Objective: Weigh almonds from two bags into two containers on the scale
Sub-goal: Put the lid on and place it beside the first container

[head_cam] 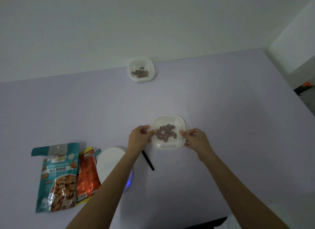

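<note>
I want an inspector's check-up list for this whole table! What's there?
Surface: pale purple table.
Job's things: near container holds almonds and is right of the white scale, not on it. Far container holds almonds and is by the wall. Teal almond bag and orange bag lie flat, left of the scale.
Clutter: black stick beside the scale; binder clip at the orange bag's top.
Hands: left hand and right hand grip opposite sides of the near container.
Cables: nothing seen.
Surroundings: white wall; dark object at the far right, too small to identify.
</note>
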